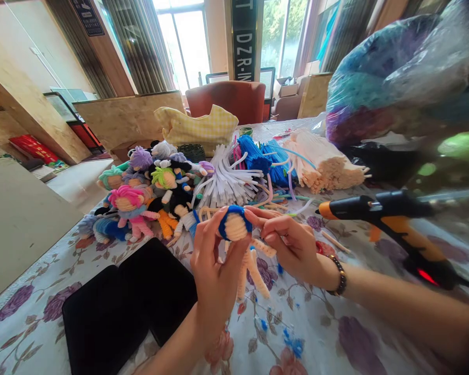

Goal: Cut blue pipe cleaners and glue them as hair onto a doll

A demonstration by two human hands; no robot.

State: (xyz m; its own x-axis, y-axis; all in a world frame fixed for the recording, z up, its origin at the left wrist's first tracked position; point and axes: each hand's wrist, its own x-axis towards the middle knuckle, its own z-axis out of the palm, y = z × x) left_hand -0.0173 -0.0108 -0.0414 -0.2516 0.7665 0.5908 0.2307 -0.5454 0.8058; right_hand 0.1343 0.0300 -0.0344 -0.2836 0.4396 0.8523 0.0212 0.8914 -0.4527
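Note:
A small doll [236, 229] of pale fuzzy pipe cleaner is held up over the table, its head rimmed with blue and its peach limbs hanging below. My left hand [216, 268] is closed around the head, thumb at the lower side and fingers at the left. At the right edge of the blue hair [247, 212], my right hand [294, 249] presses its fingertips, the other fingers curled; whether a loose strand is between them is hidden. Blue fluff scraps [293, 344] lie on the cloth beneath.
Finished dolls [131, 205] are heaped at the left, behind a black folded device [128, 302]. Bundles of white [230, 179], blue [254, 154] and peach pipe cleaners [324, 164] lie at the back. A glue gun [391, 224] with a red light stands right, near plastic-wrapped bags [379, 78].

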